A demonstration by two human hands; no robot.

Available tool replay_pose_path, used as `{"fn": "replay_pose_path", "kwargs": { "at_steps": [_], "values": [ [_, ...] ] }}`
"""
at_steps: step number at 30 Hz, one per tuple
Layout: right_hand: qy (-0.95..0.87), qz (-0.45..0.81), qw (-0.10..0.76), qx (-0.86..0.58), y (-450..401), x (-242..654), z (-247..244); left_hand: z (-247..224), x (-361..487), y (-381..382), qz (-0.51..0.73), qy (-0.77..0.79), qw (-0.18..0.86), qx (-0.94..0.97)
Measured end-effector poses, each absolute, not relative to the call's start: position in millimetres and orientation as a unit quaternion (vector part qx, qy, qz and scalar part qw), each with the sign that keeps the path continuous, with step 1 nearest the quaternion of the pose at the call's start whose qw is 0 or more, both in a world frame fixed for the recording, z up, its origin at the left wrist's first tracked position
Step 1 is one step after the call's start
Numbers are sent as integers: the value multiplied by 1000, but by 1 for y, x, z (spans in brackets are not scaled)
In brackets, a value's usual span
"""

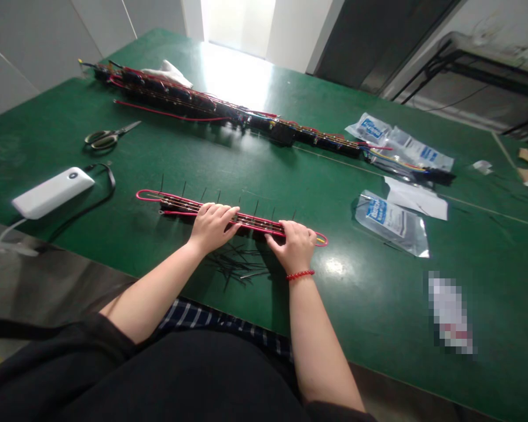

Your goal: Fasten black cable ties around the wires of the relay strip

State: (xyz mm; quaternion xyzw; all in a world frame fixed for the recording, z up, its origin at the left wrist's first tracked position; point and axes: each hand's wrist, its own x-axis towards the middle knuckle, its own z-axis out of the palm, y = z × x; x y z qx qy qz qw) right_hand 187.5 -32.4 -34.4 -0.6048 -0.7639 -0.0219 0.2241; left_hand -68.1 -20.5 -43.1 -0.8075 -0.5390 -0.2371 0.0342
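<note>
The slim wiring assembly edged with red cable lies on the green tabletop in front of the person, slanting from upper left to lower right and passing under both hands. The left hand rests on it left of its middle, fingers bent over the far edge and thumb along the near side. The right hand, with a red beaded bracelet at the wrist, grips it close to its right end in the same way. A red loop sticks out past each hand, the left stretch being longer.

Thin black ties stand up along the assembly, and a loose pile of black ties lies on the near side, between the forearms. Beyond the assembly are scissors and a long wiring bundle; a white power bank lies to the left.
</note>
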Motion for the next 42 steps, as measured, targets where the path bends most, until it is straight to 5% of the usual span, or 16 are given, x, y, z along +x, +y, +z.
{"fn": "replay_pose_path", "kwargs": {
  "at_steps": [42],
  "values": [
    [-763,-31,233,-602,-32,190,-36,-40,-67,-20,-247,-528,36,-812]
  ]
}}
